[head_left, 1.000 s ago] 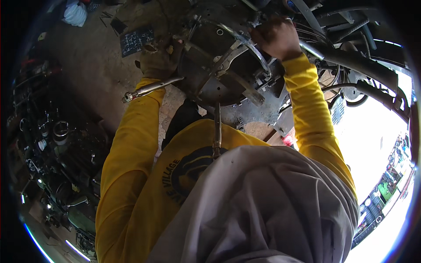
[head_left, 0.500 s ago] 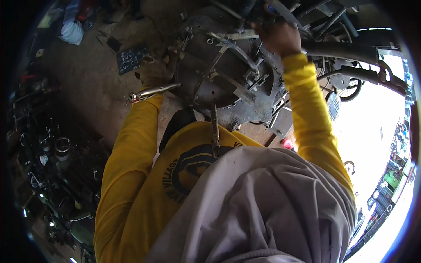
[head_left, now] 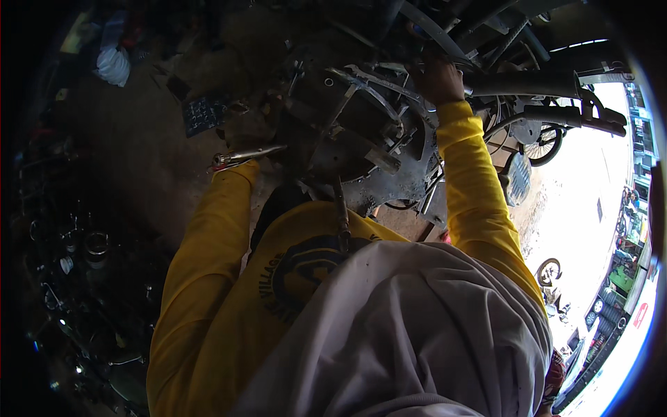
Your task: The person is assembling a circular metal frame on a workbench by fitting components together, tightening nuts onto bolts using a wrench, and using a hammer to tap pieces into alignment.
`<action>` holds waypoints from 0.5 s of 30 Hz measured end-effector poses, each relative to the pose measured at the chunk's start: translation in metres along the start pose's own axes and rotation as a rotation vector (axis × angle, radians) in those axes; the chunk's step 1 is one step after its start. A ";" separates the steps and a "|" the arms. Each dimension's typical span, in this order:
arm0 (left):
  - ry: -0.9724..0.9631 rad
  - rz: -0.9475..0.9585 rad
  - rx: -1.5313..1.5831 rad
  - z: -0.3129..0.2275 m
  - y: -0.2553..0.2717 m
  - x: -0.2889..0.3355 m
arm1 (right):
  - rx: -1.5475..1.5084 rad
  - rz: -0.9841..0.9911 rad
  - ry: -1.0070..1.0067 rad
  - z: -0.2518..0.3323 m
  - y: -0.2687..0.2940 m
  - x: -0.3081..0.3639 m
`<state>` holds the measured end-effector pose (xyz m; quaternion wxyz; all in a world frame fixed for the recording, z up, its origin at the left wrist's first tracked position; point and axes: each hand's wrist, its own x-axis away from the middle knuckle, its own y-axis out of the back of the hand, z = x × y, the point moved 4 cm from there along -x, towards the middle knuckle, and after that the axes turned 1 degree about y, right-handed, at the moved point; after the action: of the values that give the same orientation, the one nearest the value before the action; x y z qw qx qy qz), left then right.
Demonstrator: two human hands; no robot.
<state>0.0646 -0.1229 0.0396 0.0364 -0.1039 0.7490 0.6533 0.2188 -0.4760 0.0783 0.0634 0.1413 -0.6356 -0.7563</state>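
A dark round metal frame [head_left: 347, 160] with crossing bars lies in front of me. My left hand [head_left: 249, 124] is at its left rim, in deep shadow, and its fingers cannot be made out. Beside that wrist, locking pliers [head_left: 244, 157] point at the rim. A second pair of locking pliers [head_left: 342, 215] sticks out from the near edge toward my shirt. My right hand [head_left: 440, 80] is at the far right of the frame, fingers curled over the metalwork; what they hold is hidden. A wrench [head_left: 382, 82] lies across the bars left of it.
Beyond my left hand, a dark plate with pale writing [head_left: 203, 115] lies on the ground. Dark machine parts [head_left: 90, 257] crowd the left side. Thick pipes [head_left: 521, 83] stretch out past my right hand. A white bag [head_left: 113, 66] sits far left, and a bicycle wheel [head_left: 547, 144] stands at right.
My right hand has shifted slightly left and away, its fingers lower on the metalwork. My left hand stays at the rim. The view has tilted a little and darkened.
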 end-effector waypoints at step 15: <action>-0.108 0.009 -0.020 -0.003 -0.001 0.003 | 0.135 0.429 0.022 0.084 -0.061 -0.110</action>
<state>0.0621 -0.1259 0.0380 0.0727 -0.0657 0.7399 0.6655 0.3041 -0.3553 0.0458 0.2202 0.0151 -0.6996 -0.6796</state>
